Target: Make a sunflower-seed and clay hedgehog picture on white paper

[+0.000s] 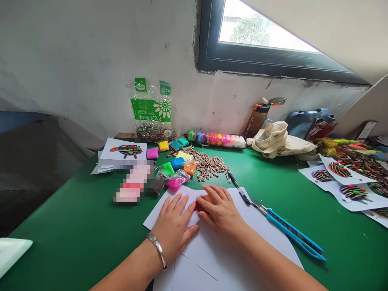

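Note:
My left hand (172, 224), with a silver bangle at the wrist, lies flat on white paper (251, 234), fingers stretched out. Beside it my right hand (222, 212) also rests on the paper with its fingers extended. Under and beside the right fingers shows an orange-brown piece with a red edge (203, 201); most of it is covered, so its kind is unclear. Just beyond the paper lie small bags of coloured clay (176, 184) and a heap of sunflower seeds (209, 163). A black pen (239, 188) and a blue craft knife (291, 230) lie to the right.
A picture of a seed-covered turtle (124, 149) tops a stack at the left. Similar pictures (353, 192) lie at the right. Along the wall stand a seed bag (153, 115), a row of clay (216, 139), a brown bottle (256, 119) and a cloth bag (273, 139).

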Demonstrator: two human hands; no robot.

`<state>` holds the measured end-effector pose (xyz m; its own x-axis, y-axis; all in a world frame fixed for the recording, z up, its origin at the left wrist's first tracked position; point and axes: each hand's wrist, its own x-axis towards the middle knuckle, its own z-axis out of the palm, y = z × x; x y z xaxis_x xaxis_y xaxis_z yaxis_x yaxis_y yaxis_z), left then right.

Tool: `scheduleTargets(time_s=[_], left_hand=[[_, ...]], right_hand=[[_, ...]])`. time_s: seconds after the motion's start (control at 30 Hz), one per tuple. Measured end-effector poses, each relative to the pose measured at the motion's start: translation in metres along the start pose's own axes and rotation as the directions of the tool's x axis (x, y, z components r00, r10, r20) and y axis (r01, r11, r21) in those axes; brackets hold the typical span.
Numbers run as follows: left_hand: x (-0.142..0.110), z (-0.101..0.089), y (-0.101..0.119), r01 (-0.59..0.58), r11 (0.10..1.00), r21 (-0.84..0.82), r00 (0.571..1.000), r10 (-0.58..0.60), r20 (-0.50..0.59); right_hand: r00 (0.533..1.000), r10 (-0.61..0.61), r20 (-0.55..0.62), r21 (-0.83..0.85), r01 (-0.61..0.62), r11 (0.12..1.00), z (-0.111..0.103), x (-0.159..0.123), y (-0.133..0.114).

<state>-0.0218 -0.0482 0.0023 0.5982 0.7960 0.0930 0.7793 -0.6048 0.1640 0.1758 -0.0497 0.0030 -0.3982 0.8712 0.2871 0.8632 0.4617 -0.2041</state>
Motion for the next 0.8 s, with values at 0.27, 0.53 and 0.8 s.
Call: scheduleTargets(time_s=[0.27, 0.53, 0.8], left_hand=[[-0.003, 0.016, -0.006, -0.016, 1.0, 0.007, 0.997, 0.017, -0.081], [-0.003, 0.018, -0.009, -0.017, 1.0, 0.009, 0.997, 0.017, -0.076], [-0.002, 0.016, -0.006, -0.002, 1.0, -0.001, 0.997, 0.002, -0.072]], right_hand=[[0.999, -0.034, -0.027, 0.02, 0.035, 0.999, 0.0, 0.0, 0.001], [0.981, -0.113, -0.158, 0.048, 0.122, 0.991, -0.006, -0.004, 0.0], [0.982, -0.175, -0.069, 0.038, 0.178, 0.983, -0.007, -0.004, 0.002]])
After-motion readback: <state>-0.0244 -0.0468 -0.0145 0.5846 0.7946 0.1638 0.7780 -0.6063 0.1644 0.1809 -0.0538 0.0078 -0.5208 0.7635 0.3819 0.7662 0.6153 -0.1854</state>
